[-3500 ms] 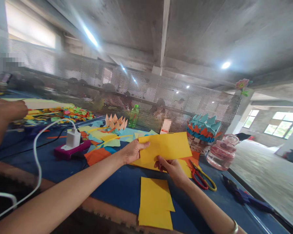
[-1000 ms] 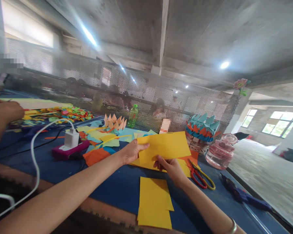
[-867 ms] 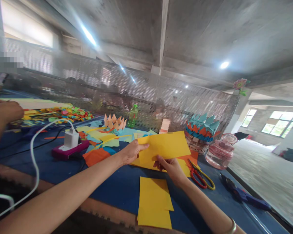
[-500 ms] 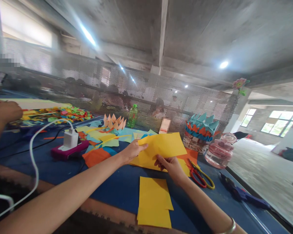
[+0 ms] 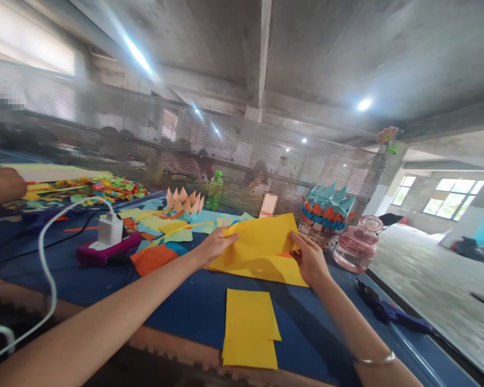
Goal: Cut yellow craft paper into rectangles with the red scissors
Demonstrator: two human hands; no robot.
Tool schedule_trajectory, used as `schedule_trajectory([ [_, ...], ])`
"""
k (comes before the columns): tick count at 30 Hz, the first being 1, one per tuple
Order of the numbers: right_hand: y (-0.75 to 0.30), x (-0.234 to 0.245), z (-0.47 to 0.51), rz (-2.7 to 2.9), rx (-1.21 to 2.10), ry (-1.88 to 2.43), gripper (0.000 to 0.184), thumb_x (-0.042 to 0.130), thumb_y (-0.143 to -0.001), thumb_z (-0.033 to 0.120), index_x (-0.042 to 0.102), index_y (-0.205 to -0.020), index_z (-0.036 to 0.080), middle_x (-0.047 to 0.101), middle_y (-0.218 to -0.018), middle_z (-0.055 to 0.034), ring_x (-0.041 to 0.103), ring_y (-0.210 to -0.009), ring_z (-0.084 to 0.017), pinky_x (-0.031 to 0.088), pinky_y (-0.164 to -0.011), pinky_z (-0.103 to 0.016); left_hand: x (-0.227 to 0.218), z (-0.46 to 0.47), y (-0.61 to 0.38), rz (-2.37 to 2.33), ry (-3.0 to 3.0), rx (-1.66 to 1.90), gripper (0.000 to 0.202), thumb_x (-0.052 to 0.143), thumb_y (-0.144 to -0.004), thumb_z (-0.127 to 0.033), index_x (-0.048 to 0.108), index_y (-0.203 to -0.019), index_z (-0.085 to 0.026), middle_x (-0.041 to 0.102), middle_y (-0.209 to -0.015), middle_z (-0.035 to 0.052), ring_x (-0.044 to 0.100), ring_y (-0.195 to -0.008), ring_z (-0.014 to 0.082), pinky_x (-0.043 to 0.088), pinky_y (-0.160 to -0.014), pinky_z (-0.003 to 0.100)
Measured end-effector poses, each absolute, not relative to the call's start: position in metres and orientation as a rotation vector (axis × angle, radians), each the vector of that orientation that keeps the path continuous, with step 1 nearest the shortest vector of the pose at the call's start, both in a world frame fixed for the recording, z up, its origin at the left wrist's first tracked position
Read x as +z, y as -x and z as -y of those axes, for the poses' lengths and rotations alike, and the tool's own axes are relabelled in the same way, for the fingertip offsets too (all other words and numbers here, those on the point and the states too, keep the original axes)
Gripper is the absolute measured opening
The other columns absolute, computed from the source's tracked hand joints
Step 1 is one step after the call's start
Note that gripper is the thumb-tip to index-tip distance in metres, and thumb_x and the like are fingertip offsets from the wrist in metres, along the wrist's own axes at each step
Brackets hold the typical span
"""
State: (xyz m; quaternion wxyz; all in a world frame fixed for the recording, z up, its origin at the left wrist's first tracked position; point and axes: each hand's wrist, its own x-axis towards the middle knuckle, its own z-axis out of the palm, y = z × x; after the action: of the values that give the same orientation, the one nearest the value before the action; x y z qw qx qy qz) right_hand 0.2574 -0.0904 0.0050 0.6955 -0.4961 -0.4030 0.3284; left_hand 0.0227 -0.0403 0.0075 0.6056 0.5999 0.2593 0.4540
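Note:
Between my two hands a sheet of yellow paper (image 5: pixel 262 236) is held up, slightly bowed. My left hand (image 5: pixel 214 247) pinches its left edge, thumb on top. At the right edge, my right hand (image 5: pixel 310 257) is closed on the same sheet. Just below it, a larger yellow sheet (image 5: pixel 262 271) lies flat on the blue table. Nearer to me are overlapping yellow paper pieces (image 5: pixel 250 328). The scissors seen earlier are hidden behind my right hand and forearm.
A glue gun (image 5: pixel 391 309) lies at right, near a pink-tinted jar (image 5: pixel 355 250) and a folded-paper crown stack (image 5: pixel 328 207). Left are a purple power strip (image 5: pixel 107 250) with a white charger, orange paper (image 5: pixel 153 260), a green bottle (image 5: pixel 215 191) and another person's hand (image 5: pixel 4 185).
My right hand has moved from the sheet's lower edge to its right edge, covering the scissors. The view has shifted slightly.

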Motion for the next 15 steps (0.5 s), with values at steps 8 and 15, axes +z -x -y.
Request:
schedule_trajectory([
  [8,-0.342,0.028,0.116,1.683,-0.017,2.361,0.01,0.06,-0.067,0.02,0.066,-0.073,0.015,0.068,-0.073,-0.0104,0.063,-0.075,-0.023,0.041,-0.058,-0.027,0.013,0.04,-0.022,-0.676,-1.303,1.1,0.036,0.077,-0.056,-0.035,0.069,-0.085,-0.015,0.073,-0.08,0.0072,0.068,-0.072,0.0228,0.05,-0.064,0.029],
  [15,-0.336,0.012,0.122,1.693,0.249,2.595,0.032,0.065,-0.052,0.011,0.064,-0.084,0.013,0.061,-0.049,-0.0033,0.059,-0.047,-0.02,0.038,-0.044,-0.025,0.013,0.041,-0.021,-0.677,-1.287,1.119,0.045,0.078,-0.053,-0.037,0.068,-0.089,-0.013,0.073,-0.077,0.0082,0.068,-0.075,0.0256,0.051,-0.061,0.03],
])
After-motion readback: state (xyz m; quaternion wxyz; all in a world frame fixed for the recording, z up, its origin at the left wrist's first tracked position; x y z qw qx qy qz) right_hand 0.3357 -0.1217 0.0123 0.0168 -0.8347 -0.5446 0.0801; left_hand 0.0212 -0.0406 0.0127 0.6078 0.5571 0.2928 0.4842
